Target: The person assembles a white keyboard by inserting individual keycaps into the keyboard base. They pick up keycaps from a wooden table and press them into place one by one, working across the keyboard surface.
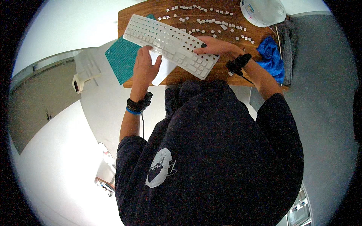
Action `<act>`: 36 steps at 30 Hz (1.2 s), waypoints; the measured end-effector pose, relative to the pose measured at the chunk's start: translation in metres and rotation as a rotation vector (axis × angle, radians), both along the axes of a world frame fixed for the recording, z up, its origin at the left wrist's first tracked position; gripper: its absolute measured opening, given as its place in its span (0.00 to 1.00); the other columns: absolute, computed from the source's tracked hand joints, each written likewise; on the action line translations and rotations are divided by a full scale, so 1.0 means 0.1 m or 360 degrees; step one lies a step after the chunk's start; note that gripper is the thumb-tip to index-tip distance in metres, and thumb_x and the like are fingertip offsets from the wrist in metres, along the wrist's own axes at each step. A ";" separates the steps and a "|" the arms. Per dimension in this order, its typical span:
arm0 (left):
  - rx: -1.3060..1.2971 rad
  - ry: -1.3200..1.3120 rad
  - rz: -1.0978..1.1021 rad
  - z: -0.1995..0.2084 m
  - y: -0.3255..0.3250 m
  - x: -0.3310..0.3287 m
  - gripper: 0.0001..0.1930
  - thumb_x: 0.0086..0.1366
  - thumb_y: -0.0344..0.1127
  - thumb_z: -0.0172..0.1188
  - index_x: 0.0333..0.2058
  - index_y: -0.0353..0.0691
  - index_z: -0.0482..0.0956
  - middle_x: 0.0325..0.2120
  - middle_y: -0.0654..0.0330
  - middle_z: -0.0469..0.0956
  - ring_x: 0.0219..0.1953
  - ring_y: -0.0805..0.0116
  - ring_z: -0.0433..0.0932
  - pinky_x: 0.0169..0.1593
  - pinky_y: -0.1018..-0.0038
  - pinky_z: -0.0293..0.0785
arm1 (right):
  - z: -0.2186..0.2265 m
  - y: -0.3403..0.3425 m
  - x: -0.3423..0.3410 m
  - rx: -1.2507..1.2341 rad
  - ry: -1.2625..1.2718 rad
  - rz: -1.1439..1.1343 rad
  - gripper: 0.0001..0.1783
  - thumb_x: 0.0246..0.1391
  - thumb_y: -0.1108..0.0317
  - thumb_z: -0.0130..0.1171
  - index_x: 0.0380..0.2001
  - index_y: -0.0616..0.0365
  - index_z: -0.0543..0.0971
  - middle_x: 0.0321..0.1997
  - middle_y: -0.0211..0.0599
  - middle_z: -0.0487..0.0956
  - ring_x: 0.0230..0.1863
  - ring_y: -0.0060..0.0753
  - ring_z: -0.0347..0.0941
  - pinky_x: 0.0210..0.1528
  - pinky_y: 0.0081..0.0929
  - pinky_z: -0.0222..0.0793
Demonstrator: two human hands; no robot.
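A white keyboard [164, 46] lies slanted across the table, its upper keys gone and its base holes showing, while keycaps remain along its lower rows. My left hand [144, 64] is at the keyboard's near edge, fingertips touching it and the thumb held apart. From the right, my right hand [217, 46] reaches over the right part of the keyboard, fingers curled toward the thumb. A small dark thing [203, 45] shows between them, too small to name. Loose white keycaps [217, 22] lie in rows beyond the keyboard.
Under the keyboard are a green cutting mat [122, 60] and a white sheet-like piece [163, 70] on the wooden table [137, 11]. A clear round container [264, 13] stands at the far right. A blue cloth [270, 60] lies near the right edge.
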State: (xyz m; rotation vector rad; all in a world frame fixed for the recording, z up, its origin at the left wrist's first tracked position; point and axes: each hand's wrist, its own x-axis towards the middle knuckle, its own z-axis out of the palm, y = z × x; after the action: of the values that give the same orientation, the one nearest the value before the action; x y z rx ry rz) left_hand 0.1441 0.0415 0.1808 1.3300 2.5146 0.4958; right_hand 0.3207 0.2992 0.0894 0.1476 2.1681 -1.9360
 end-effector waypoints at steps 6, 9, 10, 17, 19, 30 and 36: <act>0.0036 0.0092 -0.1027 0.60 0.21 0.16 0.34 0.52 0.31 0.69 0.59 0.47 0.69 0.62 0.59 0.68 0.67 0.48 0.62 0.70 0.56 0.59 | 0.27 -0.06 -0.27 -0.0191 -0.0083 -0.0011 0.26 0.60 0.48 0.59 0.48 0.60 0.79 0.35 0.32 0.83 0.32 0.21 0.79 0.33 0.25 0.76; 0.0081 -0.0007 -0.1023 0.62 0.24 0.24 0.34 0.53 0.30 0.67 0.60 0.46 0.68 0.63 0.59 0.68 0.68 0.52 0.62 0.70 0.56 0.58 | 0.44 -0.11 -0.38 -0.0364 -0.0201 -0.0108 0.26 0.60 0.46 0.58 0.47 0.59 0.82 0.29 0.28 0.83 0.29 0.18 0.77 0.29 0.23 0.73; 0.0129 0.0098 -0.1019 0.62 0.23 0.23 0.33 0.53 0.28 0.67 0.59 0.45 0.69 0.62 0.59 0.69 0.67 0.55 0.64 0.68 0.57 0.63 | 0.52 -0.11 -0.42 -0.0357 -0.0225 -0.0121 0.26 0.60 0.46 0.58 0.47 0.60 0.82 0.29 0.28 0.83 0.29 0.18 0.77 0.29 0.22 0.73; 0.0663 0.0163 -0.0654 0.87 0.14 0.09 0.38 0.44 0.21 0.68 0.58 0.47 0.72 0.58 0.60 0.75 0.60 0.56 0.74 0.60 0.62 0.74 | 1.10 -0.10 -0.41 -0.1135 -0.0016 -0.0224 0.32 0.66 0.42 0.46 0.56 0.60 0.74 0.45 0.36 0.82 0.45 0.26 0.78 0.47 0.28 0.76; 0.0746 0.0251 -0.0339 0.95 0.10 0.11 0.24 0.59 0.22 0.63 0.55 0.40 0.73 0.55 0.55 0.77 0.56 0.56 0.77 0.56 0.64 0.76 | 1.12 -0.05 -0.44 -0.1192 0.0199 -0.0017 0.33 0.70 0.41 0.39 0.57 0.62 0.72 0.48 0.42 0.80 0.52 0.32 0.77 0.57 0.31 0.73; 0.1690 -0.1231 0.0786 0.96 0.20 -0.06 0.18 0.73 0.33 0.53 0.58 0.33 0.67 0.52 0.54 0.74 0.50 0.66 0.75 0.50 0.70 0.76 | 0.14 -0.03 -0.11 0.0470 0.0052 -0.0614 0.28 0.64 0.50 0.56 0.57 0.60 0.71 0.57 0.45 0.75 0.62 0.45 0.69 0.63 0.40 0.65; 0.1713 -0.1786 0.0942 0.54 0.16 -0.15 0.18 0.70 0.32 0.56 0.56 0.35 0.68 0.53 0.53 0.73 0.52 0.63 0.76 0.53 0.65 0.78 | -0.11 0.04 0.27 0.0354 -0.0188 -0.0547 0.20 0.67 0.55 0.53 0.55 0.56 0.74 0.56 0.45 0.76 0.57 0.43 0.73 0.58 0.40 0.70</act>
State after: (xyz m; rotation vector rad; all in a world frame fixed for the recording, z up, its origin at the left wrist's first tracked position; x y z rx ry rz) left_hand 0.1287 0.0576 0.2349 0.1528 1.5149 2.1452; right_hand 0.3475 0.3037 0.0787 0.6965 2.3957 -1.7818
